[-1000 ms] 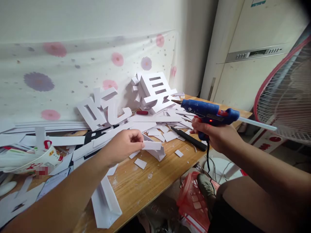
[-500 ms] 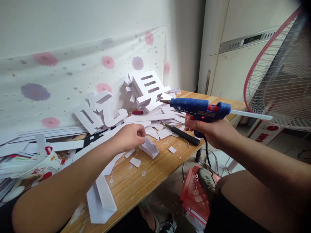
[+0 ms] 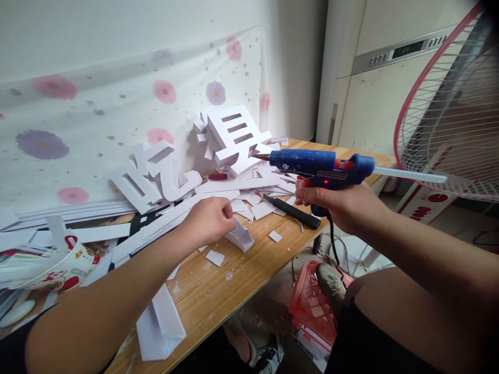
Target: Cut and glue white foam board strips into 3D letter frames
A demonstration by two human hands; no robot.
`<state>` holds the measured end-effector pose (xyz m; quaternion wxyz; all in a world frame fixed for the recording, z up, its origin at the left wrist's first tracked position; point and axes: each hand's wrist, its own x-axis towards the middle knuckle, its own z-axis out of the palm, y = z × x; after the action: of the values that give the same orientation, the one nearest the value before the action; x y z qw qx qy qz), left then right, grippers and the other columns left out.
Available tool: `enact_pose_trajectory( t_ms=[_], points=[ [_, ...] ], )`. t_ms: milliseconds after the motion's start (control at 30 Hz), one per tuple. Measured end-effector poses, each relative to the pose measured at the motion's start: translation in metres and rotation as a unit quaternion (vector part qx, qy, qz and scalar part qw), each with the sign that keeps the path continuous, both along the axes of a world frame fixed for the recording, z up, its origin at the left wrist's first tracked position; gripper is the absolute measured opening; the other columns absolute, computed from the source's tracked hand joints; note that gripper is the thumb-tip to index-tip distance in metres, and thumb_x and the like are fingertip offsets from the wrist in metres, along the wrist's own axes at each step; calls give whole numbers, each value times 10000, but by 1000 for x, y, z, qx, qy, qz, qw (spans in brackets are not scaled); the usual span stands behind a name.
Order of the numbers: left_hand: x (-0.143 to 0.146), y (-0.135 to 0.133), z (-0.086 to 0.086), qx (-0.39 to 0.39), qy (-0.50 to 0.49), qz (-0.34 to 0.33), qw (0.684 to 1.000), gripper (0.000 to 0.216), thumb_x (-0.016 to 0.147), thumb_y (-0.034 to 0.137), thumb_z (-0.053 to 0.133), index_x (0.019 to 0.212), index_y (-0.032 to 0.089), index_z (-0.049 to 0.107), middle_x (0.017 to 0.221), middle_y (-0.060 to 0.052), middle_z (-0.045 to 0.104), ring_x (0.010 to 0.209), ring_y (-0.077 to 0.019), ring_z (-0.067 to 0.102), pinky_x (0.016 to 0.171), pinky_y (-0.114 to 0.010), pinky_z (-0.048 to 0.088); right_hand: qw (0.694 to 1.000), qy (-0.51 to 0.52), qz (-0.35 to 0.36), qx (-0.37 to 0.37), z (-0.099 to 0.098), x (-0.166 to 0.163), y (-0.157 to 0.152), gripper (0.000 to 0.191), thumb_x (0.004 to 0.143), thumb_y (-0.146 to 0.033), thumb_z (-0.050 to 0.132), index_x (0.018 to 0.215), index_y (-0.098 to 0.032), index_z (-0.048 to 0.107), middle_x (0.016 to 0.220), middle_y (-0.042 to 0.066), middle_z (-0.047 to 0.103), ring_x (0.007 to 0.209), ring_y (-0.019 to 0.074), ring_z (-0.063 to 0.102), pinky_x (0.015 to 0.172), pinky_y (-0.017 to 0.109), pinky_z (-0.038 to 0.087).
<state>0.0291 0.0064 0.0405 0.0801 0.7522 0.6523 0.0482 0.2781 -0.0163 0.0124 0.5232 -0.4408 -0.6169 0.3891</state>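
Note:
My right hand (image 3: 345, 205) grips a blue hot glue gun (image 3: 304, 165) by its handle. Its metal nozzle points left, and a red light glows on its side. A long whitish glue stick (image 3: 413, 174) sticks out of its back. Over the wooden table, my left hand (image 3: 210, 221) is closed, fingers curled down on a small folded white foam board piece (image 3: 240, 237); the fingertips are partly hidden. A black-handled craft knife (image 3: 292, 212) lies between the hands. Nearer me, a larger folded white piece (image 3: 160, 327) rests on the table (image 3: 218, 296).
White three-dimensional characters (image 3: 237, 132) lean at the back among board scraps. A paper tub (image 3: 74, 267) stands at left. On the right are a fan (image 3: 432, 104) and a tall appliance (image 3: 366, 109). A red basket (image 3: 312, 296) sits on the floor.
The view has shifted slightly. The glue gun has risen a little, its nozzle still pointing left. My left hand stays closed at the small white piece.

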Motion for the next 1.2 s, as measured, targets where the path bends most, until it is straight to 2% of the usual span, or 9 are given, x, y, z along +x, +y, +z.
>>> enact_pose_trajectory(
  t_ms=[167, 433, 667, 900, 1067, 1200],
  points=[
    [1, -4, -6, -6, -4, -3, 1000, 79, 589, 210, 530, 641, 201, 588, 687, -26, 641, 644, -186, 556, 541, -283, 337, 1000, 0, 9, 22, -6, 1, 3, 244, 693, -430, 729, 722, -216, 616, 709, 8, 612, 709, 203, 584, 654, 333, 475],
    [1, 3, -21, -39, -20, -6, 999, 64, 585, 210, 545, 626, 205, 594, 670, -12, 644, 647, -185, 569, 542, -282, 354, 1000, 8, 11, 16, -4, 1, 2, 236, 684, -413, 737, 720, -212, 620, 715, 8, 613, 712, 207, 586, 641, 329, 470],
    [1, 2, -24, -38, -24, -8, 999, 58, 590, 208, 536, 621, 208, 585, 685, -7, 649, 658, -183, 566, 543, -284, 350, 1000, -4, 18, 24, -1, 0, 0, 187, 697, -359, 715, 689, -210, 603, 691, 3, 602, 676, 187, 559, 611, 312, 440],
    [3, 1, -32, -29, -22, -7, 999, 37, 594, 223, 559, 621, 210, 581, 691, -14, 643, 667, -189, 557, 557, -293, 345, 1000, -8, 19, 19, -3, 1, 2, 212, 697, -390, 723, 714, -218, 601, 711, 10, 619, 707, 210, 582, 640, 329, 461],
    [3, 2, -39, -37, -34, -2, 999, 29, 579, 213, 575, 605, 205, 564, 679, -19, 637, 663, -188, 553, 556, -291, 341, 999, -28, 17, 26, -2, 2, 1, 200, 710, -386, 710, 714, -218, 601, 699, 8, 618, 692, 206, 573, 635, 331, 451],
    [1, 5, -37, -58, -55, -2, 997, 40, 596, 238, 572, 591, 204, 552, 646, -4, 616, 646, -181, 546, 550, -284, 337, 999, -34, 18, 36, 0, 1, 1, 210, 707, -390, 703, 697, -211, 594, 706, 7, 603, 701, 199, 558, 629, 323, 438]
  ],
)
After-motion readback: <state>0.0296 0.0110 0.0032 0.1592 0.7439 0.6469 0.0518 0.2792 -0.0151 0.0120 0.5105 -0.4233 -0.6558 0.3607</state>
